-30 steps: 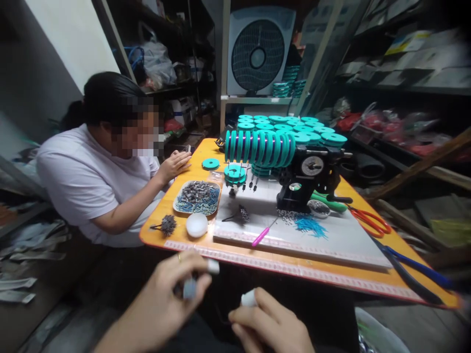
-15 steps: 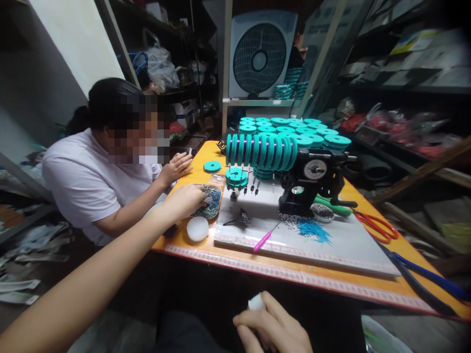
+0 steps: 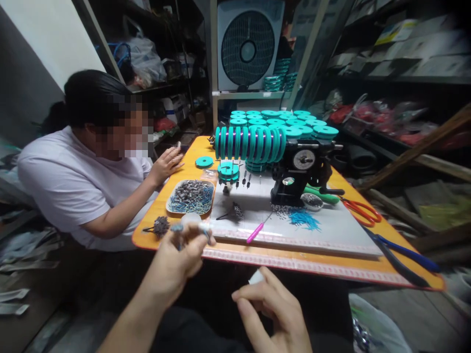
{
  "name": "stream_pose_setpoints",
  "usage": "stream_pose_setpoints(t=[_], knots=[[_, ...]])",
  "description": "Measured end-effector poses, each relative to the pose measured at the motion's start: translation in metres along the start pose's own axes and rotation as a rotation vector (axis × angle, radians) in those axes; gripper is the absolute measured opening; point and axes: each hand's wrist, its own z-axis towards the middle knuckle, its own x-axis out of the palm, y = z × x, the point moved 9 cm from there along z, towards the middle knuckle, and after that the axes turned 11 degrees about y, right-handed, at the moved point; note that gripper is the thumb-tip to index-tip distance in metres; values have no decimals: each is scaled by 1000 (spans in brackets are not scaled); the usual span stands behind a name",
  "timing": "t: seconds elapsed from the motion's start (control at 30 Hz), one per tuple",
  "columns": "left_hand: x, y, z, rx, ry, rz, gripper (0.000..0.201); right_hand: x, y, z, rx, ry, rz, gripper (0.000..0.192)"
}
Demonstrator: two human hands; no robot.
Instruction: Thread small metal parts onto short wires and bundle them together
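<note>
My left hand [image 3: 184, 257] is raised just off the table's near edge, fingers curled on several small blue-grey pieces [image 3: 177, 228], blurred by motion. Behind it lies a tray [image 3: 170, 208] of grey metal bits and blue-green rods. A white round lid or dish [image 3: 191, 217] is partly hidden by the fingers. Below the table edge, my right hand [image 3: 274, 311] is closed, thumb tip against forefinger. Something white [image 3: 256, 277] shows at its fingers; whether it is held or wrapped round a finger I cannot tell. Anything inside the pinch is hidden.
A black hand-cranked machine [image 3: 290, 179] carries a row of teal spools [image 3: 250, 144]. On the board [image 3: 235, 233] lie a pink-handled tool [image 3: 254, 233] and blue strips [image 3: 304, 220]. Orange-handled scissors [image 3: 362, 211] and blue-handled pliers [image 3: 408, 253] are at right. A co-worker [image 3: 69, 181] sits at left.
My left hand has come out of the tray, back towards me and closer to my right hand, with small blue-grey pieces in it. My right hand has stayed nearly still.
</note>
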Motion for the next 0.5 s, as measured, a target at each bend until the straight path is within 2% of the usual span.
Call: stream_pose_setpoints(t=[0.03,0.07,0.13,0.2,0.3,0.5], knots=[[21,20,-12,-101,56,-369,46,0,4,5,-15,30,14,23],[40,34,-24,-183,76,-619,50,1,8,9,-36,68,29,24],[68,51,-41,-299,82,-937,55,3,16,17,-83,140,68,24],[82,59,-52,-365,58,-1082,54,6,19,21,-108,175,108,25],[93,61,-61,-425,49,-1208,51,13,14,23,-78,198,174,25],[98,59,-65,-429,42,-1298,40,24,2,20,19,266,253,24]])
